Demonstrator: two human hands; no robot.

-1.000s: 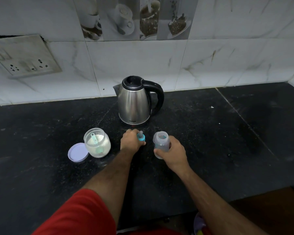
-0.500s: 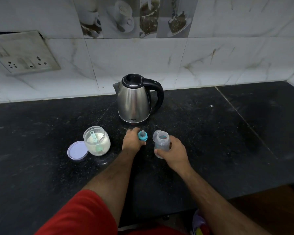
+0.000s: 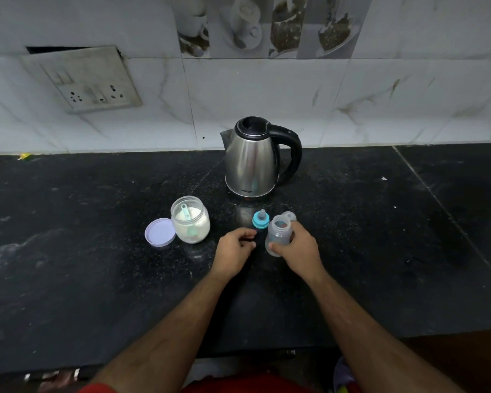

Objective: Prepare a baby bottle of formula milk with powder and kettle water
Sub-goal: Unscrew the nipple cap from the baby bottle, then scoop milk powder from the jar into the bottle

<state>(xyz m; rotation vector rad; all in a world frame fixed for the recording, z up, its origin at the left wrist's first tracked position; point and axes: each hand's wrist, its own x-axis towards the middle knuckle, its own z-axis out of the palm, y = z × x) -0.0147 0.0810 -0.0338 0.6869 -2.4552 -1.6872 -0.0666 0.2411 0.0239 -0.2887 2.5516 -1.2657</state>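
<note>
On the black speckled stone surface [image 3: 68, 251] the right hand [image 3: 298, 248] is wrapped around a small translucent plastic baby bottle [image 3: 278, 235], which stands upright with its mouth open. The left hand [image 3: 233, 248] is loosely curled with its fingers apart and empty, lying just short of the teal-ringed teat collar [image 3: 260, 219], which stands on the surface apart from the fingers, just left of the bottle. A clear dome-shaped cap [image 3: 289, 215] sits behind the bottle. To the left stands an open clear round jar of white powder [image 3: 190, 219] with a pale green scoop [image 3: 188, 219] stuck in it, its lilac round lid [image 3: 160, 232] lying beside it, touching or nearly so. Behind them stands a stainless steel kettle with a black lid and handle [image 3: 253, 160]; small dark lettering near its base is too blurred to read. A white switch-and-socket plate [image 3: 88, 80] hangs crooked on the marble-look tiled wall [image 3: 408, 95].
</note>
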